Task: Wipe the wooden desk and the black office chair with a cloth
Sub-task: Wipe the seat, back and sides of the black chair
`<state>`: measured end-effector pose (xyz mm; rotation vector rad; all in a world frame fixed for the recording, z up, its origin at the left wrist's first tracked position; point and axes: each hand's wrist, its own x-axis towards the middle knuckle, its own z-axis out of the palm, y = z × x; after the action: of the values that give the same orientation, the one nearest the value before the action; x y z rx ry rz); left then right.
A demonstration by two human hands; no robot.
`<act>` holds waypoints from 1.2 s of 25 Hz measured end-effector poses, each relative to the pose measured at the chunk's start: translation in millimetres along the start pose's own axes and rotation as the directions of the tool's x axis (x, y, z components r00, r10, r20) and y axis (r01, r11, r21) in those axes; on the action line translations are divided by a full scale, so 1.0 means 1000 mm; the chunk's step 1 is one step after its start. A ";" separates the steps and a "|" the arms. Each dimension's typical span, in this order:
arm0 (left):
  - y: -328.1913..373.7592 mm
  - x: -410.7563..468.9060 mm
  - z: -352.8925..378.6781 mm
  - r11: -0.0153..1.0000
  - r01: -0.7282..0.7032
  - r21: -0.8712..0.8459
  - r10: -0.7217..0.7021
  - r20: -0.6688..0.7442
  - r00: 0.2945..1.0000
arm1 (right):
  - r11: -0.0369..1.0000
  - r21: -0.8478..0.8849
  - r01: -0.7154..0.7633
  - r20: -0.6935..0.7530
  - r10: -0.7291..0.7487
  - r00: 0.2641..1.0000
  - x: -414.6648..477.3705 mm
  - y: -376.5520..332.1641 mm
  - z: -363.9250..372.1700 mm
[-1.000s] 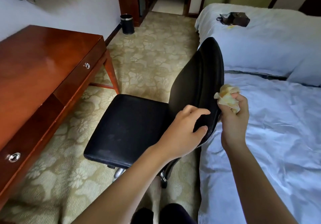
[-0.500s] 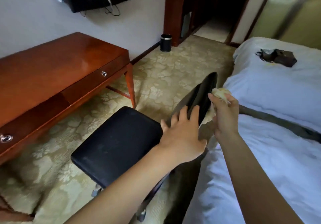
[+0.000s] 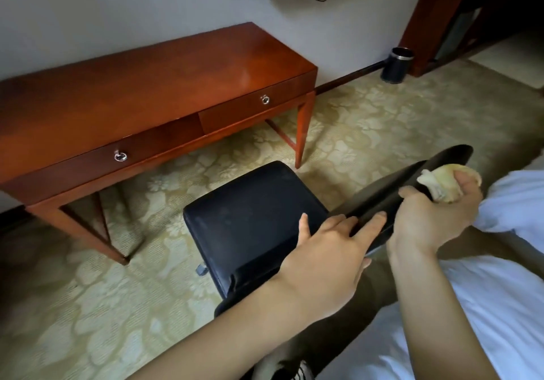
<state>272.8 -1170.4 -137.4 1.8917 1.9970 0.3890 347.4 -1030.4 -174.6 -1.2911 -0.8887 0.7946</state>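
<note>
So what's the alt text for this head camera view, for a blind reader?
A person's right hand grips a crumpled yellow cloth against the backrest of a black office chair; the left hand rests on the backrest, fingers straight. A wooden desk stands by the wall beyond, a white bed at right.
</note>
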 end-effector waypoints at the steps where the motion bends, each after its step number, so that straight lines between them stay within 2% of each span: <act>1: 0.000 0.002 -0.001 1.000 0.000 -0.018 -0.001 -0.002 1.000 | 1.000 0.012 -0.003 0.013 0.003 1.000 0.002 0.001 0.001; 12: -0.022 0.011 -0.009 0.992 -0.071 -0.108 0.068 -0.027 0.997 | 0.999 0.046 -0.003 0.018 0.003 1.000 -0.006 -0.007 0.017; 18: -0.029 0.005 -0.016 0.992 -0.091 -0.085 0.090 -0.011 0.996 | 0.997 0.079 0.024 -0.012 -0.024 1.000 -0.017 -0.007 0.022; 22: -0.024 -0.002 -0.011 0.987 -0.080 -0.136 0.079 -0.013 0.997 | 0.997 0.066 0.030 -0.021 -0.029 0.999 -0.022 -0.005 0.009; 30: -0.019 -0.016 -0.005 0.984 -0.123 -0.126 0.117 -0.051 0.992 | 0.997 0.054 0.053 -0.025 -0.052 0.998 -0.036 -0.001 -0.007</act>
<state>254.0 -1187.8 -139.6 1.9430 1.8416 0.5822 337.0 -1065.0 -177.5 -1.2217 -0.8734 0.7561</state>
